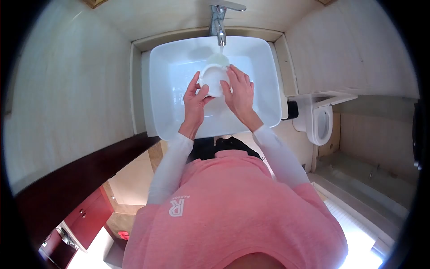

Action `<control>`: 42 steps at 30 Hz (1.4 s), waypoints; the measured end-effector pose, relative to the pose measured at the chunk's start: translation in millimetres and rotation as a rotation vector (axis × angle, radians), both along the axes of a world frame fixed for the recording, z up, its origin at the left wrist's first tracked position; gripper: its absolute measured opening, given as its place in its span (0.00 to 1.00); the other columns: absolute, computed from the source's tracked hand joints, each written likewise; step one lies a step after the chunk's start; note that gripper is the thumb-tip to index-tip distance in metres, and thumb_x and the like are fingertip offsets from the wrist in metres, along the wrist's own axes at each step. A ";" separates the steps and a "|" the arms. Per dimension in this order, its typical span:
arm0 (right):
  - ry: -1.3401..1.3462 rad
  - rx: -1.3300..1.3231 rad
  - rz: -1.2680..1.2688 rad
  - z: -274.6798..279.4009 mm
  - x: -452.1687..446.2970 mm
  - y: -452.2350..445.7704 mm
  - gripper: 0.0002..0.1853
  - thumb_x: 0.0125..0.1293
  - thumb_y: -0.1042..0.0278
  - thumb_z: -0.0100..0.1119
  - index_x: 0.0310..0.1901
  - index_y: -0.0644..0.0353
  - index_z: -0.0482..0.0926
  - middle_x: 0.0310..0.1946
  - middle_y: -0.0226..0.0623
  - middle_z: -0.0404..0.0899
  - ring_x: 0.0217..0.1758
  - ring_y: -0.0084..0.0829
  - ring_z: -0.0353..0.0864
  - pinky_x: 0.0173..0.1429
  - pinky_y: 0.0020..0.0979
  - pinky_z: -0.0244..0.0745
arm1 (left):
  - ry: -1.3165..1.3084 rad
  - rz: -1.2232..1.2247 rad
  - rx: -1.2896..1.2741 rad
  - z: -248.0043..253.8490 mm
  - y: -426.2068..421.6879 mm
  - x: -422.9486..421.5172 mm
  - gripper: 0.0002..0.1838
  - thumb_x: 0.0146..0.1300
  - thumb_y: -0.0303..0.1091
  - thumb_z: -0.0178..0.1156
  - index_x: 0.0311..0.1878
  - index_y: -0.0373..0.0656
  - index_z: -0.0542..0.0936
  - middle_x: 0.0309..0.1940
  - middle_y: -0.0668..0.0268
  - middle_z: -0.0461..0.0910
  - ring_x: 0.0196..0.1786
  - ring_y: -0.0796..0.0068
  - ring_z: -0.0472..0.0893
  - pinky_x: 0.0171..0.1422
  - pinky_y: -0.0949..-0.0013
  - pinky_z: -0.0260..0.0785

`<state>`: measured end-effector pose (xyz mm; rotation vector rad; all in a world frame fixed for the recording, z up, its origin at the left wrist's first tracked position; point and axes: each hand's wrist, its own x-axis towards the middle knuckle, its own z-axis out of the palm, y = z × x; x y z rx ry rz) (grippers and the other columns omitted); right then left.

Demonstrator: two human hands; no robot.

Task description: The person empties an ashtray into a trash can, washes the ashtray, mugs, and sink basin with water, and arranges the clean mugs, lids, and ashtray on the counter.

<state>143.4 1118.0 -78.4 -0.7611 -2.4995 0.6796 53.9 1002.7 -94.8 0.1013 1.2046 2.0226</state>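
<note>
A round white dish (214,80) is held over the sink basin, below the faucet. My left hand (195,101) grips its left side, with the thumb on the near edge. My right hand (240,93) is at its right side, thumb on the dish and fingers along the rim. Water runs from the faucet (218,28) and meets a pale greenish round patch at the far edge of the dish; what that patch is, I cannot make out.
The white rectangular sink (170,127) surrounds both hands. Walls stand close on the left and right. A black object (292,110) is right of the sink, beside a white toilet (322,124).
</note>
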 end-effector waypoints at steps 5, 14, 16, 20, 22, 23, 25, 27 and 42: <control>-0.055 0.381 0.372 6.7 18.9 0.8 0.24 0.64 0.57 0.58 0.59 0.59 0.72 0.56 0.37 0.76 0.61 0.32 0.73 0.70 0.45 0.56 | -0.058 -0.040 -0.027 -9.3 2.2 -3.7 0.26 0.67 0.28 0.56 0.68 0.41 0.66 0.43 0.68 0.70 0.47 0.75 0.78 0.47 0.69 0.79; -0.271 0.288 0.503 12.0 6.5 20.3 0.30 0.61 0.48 0.59 0.64 0.47 0.69 0.64 0.29 0.69 0.70 0.33 0.63 0.73 0.53 0.44 | -0.048 -0.040 -0.081 -3.2 -8.2 -23.1 0.25 0.67 0.29 0.55 0.67 0.39 0.66 0.49 0.66 0.75 0.47 0.75 0.79 0.46 0.70 0.79; -0.213 0.439 0.438 0.7 -6.9 19.6 0.27 0.62 0.41 0.55 0.59 0.43 0.74 0.66 0.26 0.67 0.73 0.42 0.56 0.70 0.59 0.48 | -0.068 -0.071 0.000 -17.1 -7.8 -22.7 0.25 0.67 0.29 0.55 0.67 0.38 0.66 0.49 0.67 0.74 0.47 0.74 0.79 0.47 0.68 0.79; -0.149 0.252 0.441 -8.9 -3.6 -6.0 0.25 0.60 0.39 0.56 0.51 0.46 0.81 0.70 0.27 0.60 0.77 0.47 0.45 0.68 0.60 0.50 | -0.040 -0.032 -0.033 -19.4 -17.6 -29.6 0.25 0.66 0.30 0.57 0.66 0.38 0.67 0.48 0.68 0.73 0.48 0.73 0.79 0.48 0.66 0.79; -0.183 0.335 0.356 1.9 2.9 9.6 0.25 0.58 0.38 0.57 0.47 0.48 0.82 0.71 0.28 0.59 0.77 0.48 0.45 0.68 0.61 0.50 | 0.004 -0.057 -0.094 -16.8 -23.1 -34.1 0.26 0.66 0.32 0.58 0.66 0.39 0.67 0.46 0.68 0.73 0.47 0.73 0.80 0.48 0.66 0.79; -0.199 0.376 0.313 5.0 1.3 15.2 0.25 0.58 0.38 0.57 0.45 0.49 0.83 0.71 0.29 0.59 0.77 0.49 0.44 0.68 0.61 0.51 | -0.015 -0.061 -0.096 -19.7 -22.0 -30.0 0.26 0.66 0.32 0.58 0.66 0.39 0.67 0.45 0.68 0.73 0.47 0.73 0.80 0.48 0.66 0.79; -0.140 0.423 0.313 -4.2 -14.3 8.3 0.22 0.59 0.40 0.57 0.41 0.50 0.84 0.73 0.31 0.54 0.77 0.52 0.43 0.67 0.61 0.51 | -0.055 -0.076 -0.098 -18.7 -13.5 -16.7 0.26 0.66 0.32 0.58 0.66 0.39 0.67 0.44 0.68 0.73 0.47 0.73 0.80 0.48 0.66 0.79; -0.094 0.356 0.311 -15.4 -27.2 -7.2 0.20 0.60 0.41 0.57 0.41 0.48 0.84 0.74 0.31 0.52 0.76 0.53 0.43 0.67 0.61 0.50 | -0.081 -0.074 -0.068 -31.0 -13.2 -18.2 0.25 0.67 0.31 0.56 0.66 0.38 0.66 0.46 0.66 0.74 0.48 0.71 0.80 0.49 0.64 0.79; -0.015 -0.230 0.125 -26.3 14.5 33.3 0.22 0.67 0.46 0.54 0.56 0.49 0.76 0.64 0.37 0.68 0.66 0.41 0.65 0.58 0.45 0.68 | -0.079 -0.105 -0.063 -19.3 -25.4 -35.1 0.27 0.69 0.30 0.52 0.69 0.36 0.61 0.58 0.58 0.72 0.57 0.63 0.77 0.56 0.60 0.77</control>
